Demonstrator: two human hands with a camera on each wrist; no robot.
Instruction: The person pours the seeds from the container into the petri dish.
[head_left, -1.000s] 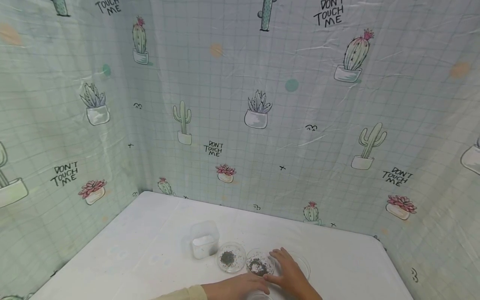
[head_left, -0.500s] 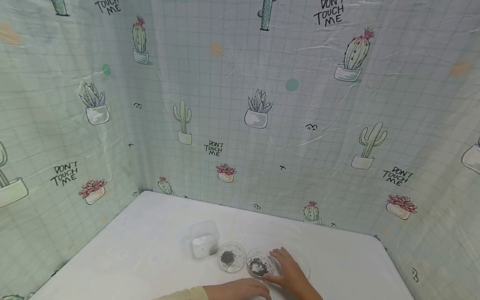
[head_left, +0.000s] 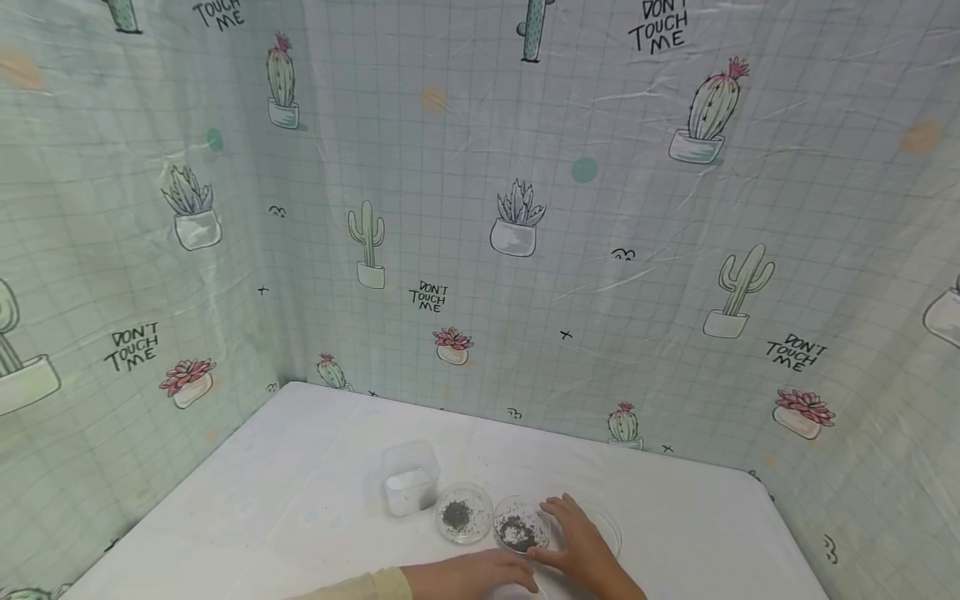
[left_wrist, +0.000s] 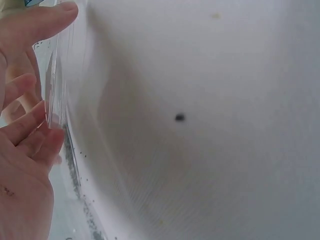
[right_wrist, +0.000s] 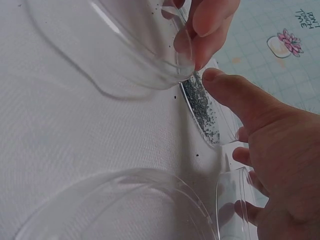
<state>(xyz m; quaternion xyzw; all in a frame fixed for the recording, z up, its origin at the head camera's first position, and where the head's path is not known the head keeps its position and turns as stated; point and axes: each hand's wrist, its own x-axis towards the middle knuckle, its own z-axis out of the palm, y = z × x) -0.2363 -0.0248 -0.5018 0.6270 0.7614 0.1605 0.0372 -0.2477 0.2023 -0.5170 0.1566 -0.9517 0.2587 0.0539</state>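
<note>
Low in the head view, my left hand [head_left: 472,575] grips a clear petri dish part [left_wrist: 59,75] by its edge; the left wrist view shows it tipped on edge between thumb and fingers. The right wrist view has it [right_wrist: 135,50] above the white cloth. Around the right side of a petri dish with dark grains [head_left: 519,527], my right hand [head_left: 585,546] curves, thumb at the near rim and forefinger at the far one. Left of that stands a second petri dish [head_left: 462,514] with a dark heap in its middle.
A clear square tub [head_left: 408,479] with white contents stands behind the dishes on the white table [head_left: 300,475]. Another clear round dish [head_left: 611,529] lies partly behind my right hand. Stray dark specks dot the cloth. Cactus-print curtain [head_left: 450,208] surrounds the table.
My left hand dips slightly nearer and to the right, then comes back with the clear petri dish part. My right hand stays in place at the grain dish.
</note>
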